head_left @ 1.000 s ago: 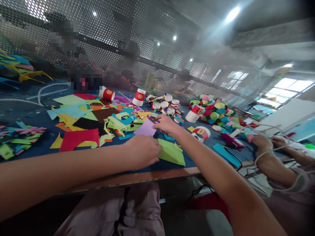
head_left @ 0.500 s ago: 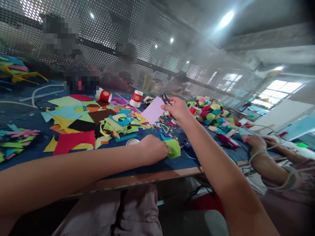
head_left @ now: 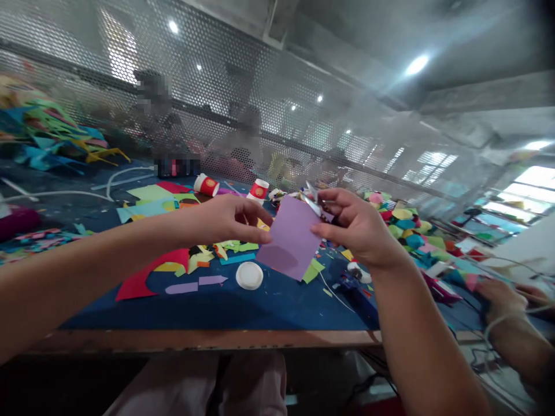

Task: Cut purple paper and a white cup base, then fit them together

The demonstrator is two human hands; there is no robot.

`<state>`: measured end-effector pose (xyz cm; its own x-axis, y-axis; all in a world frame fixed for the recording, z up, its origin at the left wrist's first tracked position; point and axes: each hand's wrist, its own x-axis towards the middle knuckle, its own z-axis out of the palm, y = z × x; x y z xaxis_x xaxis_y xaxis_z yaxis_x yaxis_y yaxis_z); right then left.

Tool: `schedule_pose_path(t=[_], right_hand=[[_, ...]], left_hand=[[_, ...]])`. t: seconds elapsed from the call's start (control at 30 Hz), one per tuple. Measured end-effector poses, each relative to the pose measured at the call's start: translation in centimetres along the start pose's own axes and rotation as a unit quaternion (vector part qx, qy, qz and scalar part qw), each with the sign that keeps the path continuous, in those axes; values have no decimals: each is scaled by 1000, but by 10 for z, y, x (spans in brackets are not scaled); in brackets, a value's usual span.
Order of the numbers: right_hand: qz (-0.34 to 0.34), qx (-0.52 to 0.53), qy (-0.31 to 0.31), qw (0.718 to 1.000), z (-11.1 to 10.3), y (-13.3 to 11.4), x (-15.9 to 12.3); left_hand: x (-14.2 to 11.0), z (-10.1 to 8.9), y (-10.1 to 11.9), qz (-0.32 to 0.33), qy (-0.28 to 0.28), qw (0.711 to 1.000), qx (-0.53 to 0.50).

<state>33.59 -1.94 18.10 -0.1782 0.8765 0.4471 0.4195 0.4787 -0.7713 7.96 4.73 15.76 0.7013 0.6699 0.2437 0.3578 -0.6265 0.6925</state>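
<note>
purple paper, scissors: in grip of right hand; left hand, grip parted, at paper's edge; best kept flat.

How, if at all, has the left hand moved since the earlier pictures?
Yes: the left hand moved leftward and away from the table's front edge, nearer the standing cup.
</note>
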Motion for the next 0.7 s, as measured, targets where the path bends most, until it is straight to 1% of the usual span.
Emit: schedule_pose_path(t=[0.07, 0.1, 0.13, 0.2, 0.27, 0.3, 0.33, 0.4, 0.47, 0.5, 0.53, 0.6, 0.7], right_hand=[[-28, -16, -37, 999, 12, -4, 4], [-39, -24, -36, 998, 18, -5, 7], [-51, -28, -21, 998, 22, -6, 11], [-78, -17, 50, 996, 27, -9, 20], [-106, 9, 132, 986, 26, -12, 32], [-110, 25, 155, 981, 25, -15, 38], [-103, 39, 163, 980, 23, -17, 44], [-63, 61, 139, 986, 21, -23, 56], [-23, 80, 92, 992, 24, -27, 64], [-15, 82, 70, 994, 28, -28, 67], [-15, 79, 50, 996, 32, -29, 70], [-24, 57, 10, 998, 42, -27, 72], [-34, 28, -38, 998, 54, -22, 72]], left_hand=[[-2, -1, 4, 3, -18, 999, -34], [-1, -1, 4, 3, -15, 999, -48], [1, -3, 3, 0, -5, 998, -59], [6, -11, 0, -8, 40, 996, -78], [12, -27, -3, -12, 103, 991, -88], [15, -37, -4, -10, 133, 987, -90], [17, -47, -4, -5, 160, 983, -90], [18, -66, -3, 8, 190, 978, -88], [14, -81, -1, 27, 189, 980, -58], [11, -87, -1, 39, 185, 982, -29], [8, -92, -1, 54, 185, 981, 7], [1, -97, -1, 87, 208, 971, 82], [-6, -101, -3, 132, 276, 942, 140]])
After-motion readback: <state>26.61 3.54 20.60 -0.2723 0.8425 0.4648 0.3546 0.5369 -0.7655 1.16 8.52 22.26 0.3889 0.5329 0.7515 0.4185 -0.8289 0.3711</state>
